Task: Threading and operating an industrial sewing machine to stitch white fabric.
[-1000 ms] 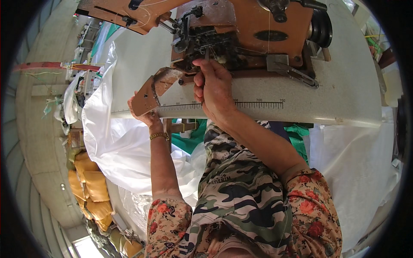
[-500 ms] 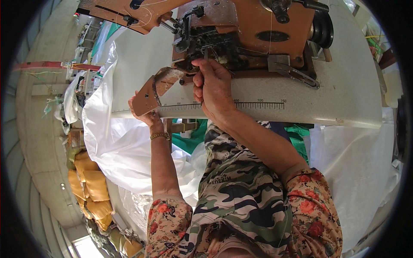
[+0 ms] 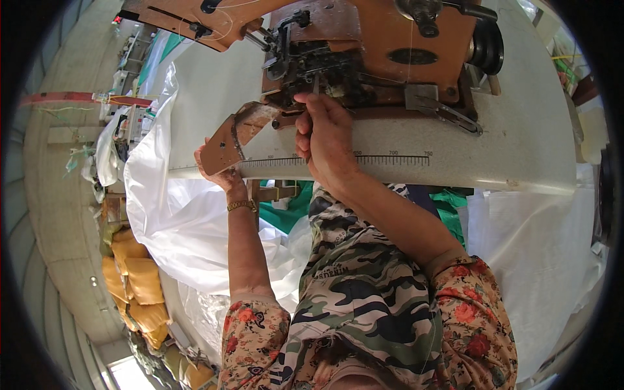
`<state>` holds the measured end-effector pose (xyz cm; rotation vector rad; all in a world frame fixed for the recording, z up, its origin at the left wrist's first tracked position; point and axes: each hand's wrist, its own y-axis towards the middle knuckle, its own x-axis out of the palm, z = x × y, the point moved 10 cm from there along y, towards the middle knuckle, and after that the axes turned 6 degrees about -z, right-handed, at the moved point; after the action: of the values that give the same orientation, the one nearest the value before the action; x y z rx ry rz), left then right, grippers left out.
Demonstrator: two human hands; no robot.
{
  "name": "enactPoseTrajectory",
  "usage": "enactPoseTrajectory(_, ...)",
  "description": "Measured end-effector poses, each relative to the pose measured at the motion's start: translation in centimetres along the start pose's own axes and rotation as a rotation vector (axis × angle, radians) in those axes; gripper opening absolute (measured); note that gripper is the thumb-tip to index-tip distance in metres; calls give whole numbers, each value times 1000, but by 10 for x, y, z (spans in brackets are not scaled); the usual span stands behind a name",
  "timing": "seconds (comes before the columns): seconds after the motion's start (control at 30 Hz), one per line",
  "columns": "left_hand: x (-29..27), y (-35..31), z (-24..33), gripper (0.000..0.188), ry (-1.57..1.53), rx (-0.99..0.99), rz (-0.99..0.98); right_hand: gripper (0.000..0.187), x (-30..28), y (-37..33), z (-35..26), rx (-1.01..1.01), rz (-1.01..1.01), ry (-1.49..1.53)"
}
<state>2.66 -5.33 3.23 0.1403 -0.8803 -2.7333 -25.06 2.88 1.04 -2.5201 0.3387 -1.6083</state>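
Note:
An orange-brown sewing machine [image 3: 383,36] stands on the pale table, its dark looper mechanism exposed at the front. My right hand [image 3: 328,140] is closed round a thin pointed metal tool [image 3: 316,84], which looks like tweezers; its tip reaches up into the mechanism, and the fist hides the rest. To the left, the machine's brown cover plate [image 3: 221,146] is swung out toward me. My left hand [image 3: 227,181], with a watch at the wrist, grips this cover from behind and below, so most of its fingers are hidden.
A printed ruler scale [image 3: 390,160] runs along the front edge of the table [image 3: 520,140]. White sheeting [image 3: 169,201] drapes off the left side, and more white fabric [image 3: 520,253] hangs at the right. A metal presser lever [image 3: 448,114] juts out from the machine's base.
My right hand and the tool have shifted very slightly right and down, so the tool's tip sits a little lower in the mechanism. The left hand and cover stay put.

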Motion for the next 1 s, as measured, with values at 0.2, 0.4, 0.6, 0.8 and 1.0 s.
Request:
enactPoseTrajectory(0.2, 4, 3, 9, 14, 309, 172, -29, 16, 2, 1, -6, -42, -36, 40)
enactPoseTrajectory(0.4, 7, 2, 18, 17, 419, 203, -16, 16, 4, 3, -5, -46, -32, 49)
enactPoseTrajectory(0.6, 10, 1, 22, 20, 692, 342, -18, 14, 3, 6, -4, -63, -14, 96)
enactPoseTrajectory(0.8, 0, 2, 14, 21, 607, 286, 35, 18, 0, -1, 0, 10, -13, 38)
enactPoseTrajectory(1.0, 1, 4, 15, 21, 469, 185, 19, 18, -1, -1, -2, -7, -9, 36)
